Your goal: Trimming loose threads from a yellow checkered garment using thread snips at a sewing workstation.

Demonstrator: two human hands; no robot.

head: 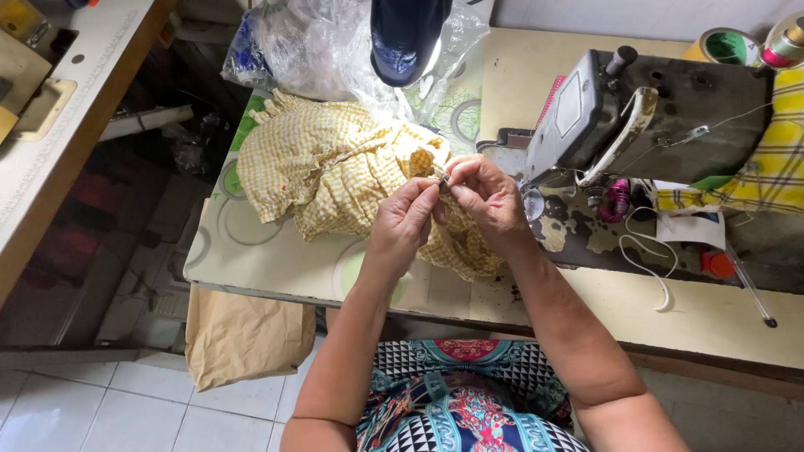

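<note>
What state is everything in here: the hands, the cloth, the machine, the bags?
Left hand: fingers pinched on the yellow checked cloth.
Right hand: fingers pinched on the same spot.
Yellow checked cloth: crumpled in a heap on the table.
Sewing machine: nothing under its needle.
Clear plastic bag: crumpled, behind the cloth.
Brown paper bag: hanging at the table edge.

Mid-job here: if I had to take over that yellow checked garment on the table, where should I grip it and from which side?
Probably the loose ruffled edge at the far left of the yellow checked garment, coming in from the left. That part lies free on the table, while its near right end is pinched between the left hand and right hand, beside the sewing machine.
</note>
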